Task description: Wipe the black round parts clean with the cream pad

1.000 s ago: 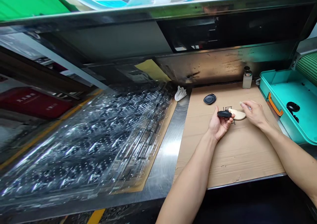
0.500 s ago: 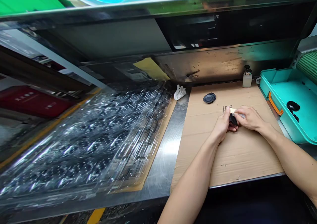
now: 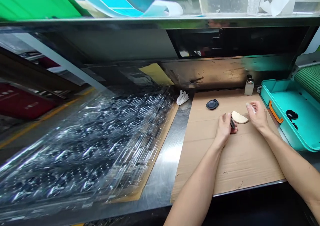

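My left hand (image 3: 223, 127) is closed around a small glossy black plastic part (image 3: 232, 123), partly hidden by the fingers. My right hand (image 3: 258, 117) is lifted to the right, its fingertips pinching a small piece of white cloth or tissue (image 3: 250, 108). Between the two hands, a cream half-round pad (image 3: 240, 118) lies on the cardboard sheet (image 3: 207, 162). Farther back on the sheet sits a dark rounded piece (image 3: 212, 104), like a lid or shallow cup.
A bottle with a dark top (image 3: 249, 87) stands at the sheet's back edge. To the right is a turquoise bin (image 3: 302, 132) holding black parts (image 3: 292, 114). Clear plastic trays (image 3: 87, 146) cover the left side, near a crumpled white cloth (image 3: 182, 97). A metal shelf (image 3: 150, 23) runs overhead.
My right hand has drawn away from the black part to the right, with the white cloth in its fingers. The cream pad, mostly covered before, now shows. The camera view has tilted slightly upward.
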The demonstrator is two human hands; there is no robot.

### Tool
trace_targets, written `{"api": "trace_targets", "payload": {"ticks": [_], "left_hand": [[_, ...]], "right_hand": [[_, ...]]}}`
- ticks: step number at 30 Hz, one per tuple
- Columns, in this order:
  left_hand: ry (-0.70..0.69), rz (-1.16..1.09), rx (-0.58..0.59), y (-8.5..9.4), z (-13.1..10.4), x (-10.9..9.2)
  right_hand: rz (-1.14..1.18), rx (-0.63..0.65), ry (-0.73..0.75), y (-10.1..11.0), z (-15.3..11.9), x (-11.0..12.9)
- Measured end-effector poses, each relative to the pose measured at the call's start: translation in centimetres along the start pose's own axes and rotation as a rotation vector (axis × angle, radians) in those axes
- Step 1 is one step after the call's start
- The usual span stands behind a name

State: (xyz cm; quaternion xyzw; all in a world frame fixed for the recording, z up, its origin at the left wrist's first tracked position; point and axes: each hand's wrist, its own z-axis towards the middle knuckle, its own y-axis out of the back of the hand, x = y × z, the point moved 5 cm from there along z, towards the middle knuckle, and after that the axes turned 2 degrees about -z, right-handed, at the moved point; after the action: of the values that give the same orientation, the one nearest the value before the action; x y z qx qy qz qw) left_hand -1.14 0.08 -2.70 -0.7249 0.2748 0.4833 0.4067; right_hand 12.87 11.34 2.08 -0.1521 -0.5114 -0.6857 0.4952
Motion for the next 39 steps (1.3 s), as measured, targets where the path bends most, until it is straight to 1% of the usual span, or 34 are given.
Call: {"api": "trace_targets", "payload": {"ticks": [2,4,7,8,9,12,14,17,19,23,27,29,31,33,34,35,37,39], "left_hand": [[0.011,0.133,0.071,-0.4,-0.3,0.0],[-0.023,0.274,0.192,-1.1,-0.8,-0.1],[-0.129,0.381,0.384,-2.0,-1.7,-0.4],[-0.144,0.378,0.418,-2.2,-1.9,-0.4],[-0.142,0.356,0.426,-2.1,-1.9,-0.5],[-0.087,0.252,0.365,-1.6,-1.6,-0.4],[-0.074,0.208,0.34,-1.3,-1.3,-0.4],[-0.092,0.181,0.334,-1.2,-1.0,-0.2],[-0.102,0.172,0.335,-1.2,-0.9,-0.1],[-0.098,0.136,0.33,-1.1,-0.7,-0.1],[-0.081,0.053,0.286,-0.8,-0.4,-0.7],[-0.071,0.023,0.268,-0.7,-0.4,-0.9],[-0.066,-0.004,0.255,-0.7,-0.3,-1.0],[-0.061,-0.047,0.248,-0.7,-0.1,-1.0],[-0.055,-0.077,0.243,-0.6,0.0,-1.0],[-0.045,-0.111,0.237,-0.6,0.1,-1.0],[-0.016,-0.178,0.229,-0.4,0.2,-0.9],[0.017,-0.229,0.234,-0.2,0.2,-0.9]], "right_hand": [[-0.099,-0.087,-0.014,0.6,2.1,-0.3],[-0.216,-0.122,-0.013,1.1,5.1,-0.2],[-0.381,-0.121,-0.011,1.9,10.7,0.1],[-0.427,-0.104,-0.009,2.2,12.6,0.3],[-0.468,-0.079,0.001,2.3,14.3,0.4],[-0.551,0.005,0.039,2.4,18.4,0.5],[-0.611,0.083,0.04,2.0,20.0,0.3],[-0.715,0.237,0.015,1.1,21.3,-0.3],[-0.749,0.286,0.008,0.8,21.7,-0.4],[-0.765,0.274,0.011,0.7,22.1,-0.2],[-0.756,0.296,-0.024,0.8,22.1,-0.3],[-0.714,0.264,-0.065,1.3,21.9,-0.1],[-0.613,0.154,-0.077,2.1,21.4,0.7],[-0.412,0.002,-0.062,3.0,20.1,1.8],[-0.28,-0.058,-0.057,3.2,19.0,2.3],[-0.139,-0.091,-0.057,3.3,17.7,2.6],[0.127,-0.095,-0.063,3.0,14.5,3.2],[0.313,-0.032,-0.064,2.3,10.7,3.5]]}}
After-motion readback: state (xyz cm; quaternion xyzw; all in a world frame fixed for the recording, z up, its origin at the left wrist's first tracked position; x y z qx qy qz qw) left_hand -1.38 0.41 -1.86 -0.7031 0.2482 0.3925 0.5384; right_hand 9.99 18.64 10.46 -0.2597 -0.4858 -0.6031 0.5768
